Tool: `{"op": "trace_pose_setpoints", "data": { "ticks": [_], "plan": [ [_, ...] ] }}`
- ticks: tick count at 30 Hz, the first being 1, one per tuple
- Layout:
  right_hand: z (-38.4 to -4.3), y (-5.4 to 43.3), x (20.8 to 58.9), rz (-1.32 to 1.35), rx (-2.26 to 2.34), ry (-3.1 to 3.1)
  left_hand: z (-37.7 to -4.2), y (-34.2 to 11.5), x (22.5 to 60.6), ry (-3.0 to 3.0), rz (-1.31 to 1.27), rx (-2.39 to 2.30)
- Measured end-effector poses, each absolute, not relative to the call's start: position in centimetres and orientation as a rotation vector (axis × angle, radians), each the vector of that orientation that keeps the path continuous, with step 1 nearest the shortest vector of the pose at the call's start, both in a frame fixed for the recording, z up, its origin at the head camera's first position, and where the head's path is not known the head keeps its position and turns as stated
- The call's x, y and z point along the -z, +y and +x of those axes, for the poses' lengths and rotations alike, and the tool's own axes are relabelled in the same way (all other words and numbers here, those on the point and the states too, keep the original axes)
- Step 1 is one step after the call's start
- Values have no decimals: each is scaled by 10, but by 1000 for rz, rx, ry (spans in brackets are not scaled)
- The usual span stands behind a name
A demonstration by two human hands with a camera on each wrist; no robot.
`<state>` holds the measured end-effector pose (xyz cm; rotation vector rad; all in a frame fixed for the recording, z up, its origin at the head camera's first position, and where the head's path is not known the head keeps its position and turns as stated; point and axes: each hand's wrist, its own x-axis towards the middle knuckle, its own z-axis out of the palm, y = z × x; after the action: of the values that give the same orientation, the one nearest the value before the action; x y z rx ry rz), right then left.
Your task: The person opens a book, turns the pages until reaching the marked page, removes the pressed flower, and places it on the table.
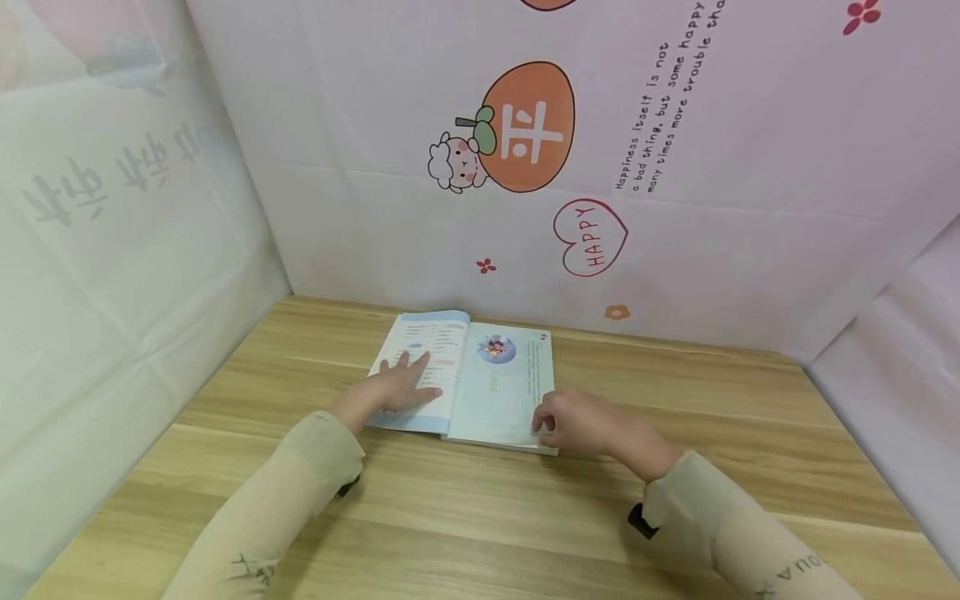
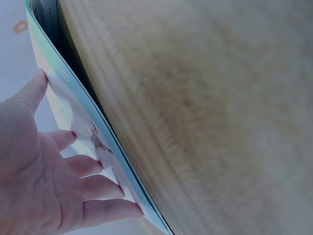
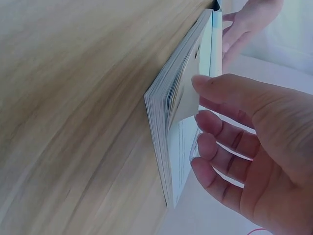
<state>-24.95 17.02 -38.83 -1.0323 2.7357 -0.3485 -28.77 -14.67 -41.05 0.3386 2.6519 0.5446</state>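
Note:
An open book (image 1: 491, 408) lies on the wooden table, its left page white with blue bands and its right page pale green with a round picture. My left hand (image 1: 397, 385) rests on the left page, fingers straight and spread; the left wrist view shows its fingertips (image 2: 73, 134) pressing the paper. At the lower right corner of the book is my right hand (image 1: 573, 422). In the right wrist view its thumb and index finger pinch the lifted corner of a page (image 3: 187, 98), while the other fingers curl loosely beside the page block (image 3: 157, 107).
The wooden table (image 1: 465, 517) extends around the book on both sides and in front. Behind it hangs a white printed cloth (image 1: 375, 192) with cartoon figures and lettering. More white cloth (image 1: 112, 250) stands along the left side, with another sheet on the right.

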Motion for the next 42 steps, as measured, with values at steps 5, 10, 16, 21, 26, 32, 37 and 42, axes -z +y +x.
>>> {"op": "trace_pose_setpoints", "data": {
  "ticks": [5, 10, 16, 21, 26, 32, 37, 42],
  "plan": [
    [-248, 174, 389, -1111, 335, 2771, -288, -147, 411, 2652, 351, -539],
    [-249, 179, 393, -1205, 333, 2818, -288, -148, 411, 2650, 357, -540],
    [-251, 185, 401, -1297, 376, 2879, -289, -147, 412, 2650, 356, -539],
    [-252, 189, 405, -1279, 467, 2957, -289, -147, 412, 2650, 353, -547],
    [-252, 188, 406, -1312, 548, 3046, -289, -147, 413, 2653, 347, -542],
    [-251, 183, 403, -1245, 650, 3107, -290, -146, 413, 2656, 343, -536],
    [-250, 181, 402, -1053, 726, 3094, -289, -146, 412, 2652, 354, -544],
    [-251, 177, 401, -790, 992, 2964, -288, -147, 411, 2654, 341, -553]
  ]
}}
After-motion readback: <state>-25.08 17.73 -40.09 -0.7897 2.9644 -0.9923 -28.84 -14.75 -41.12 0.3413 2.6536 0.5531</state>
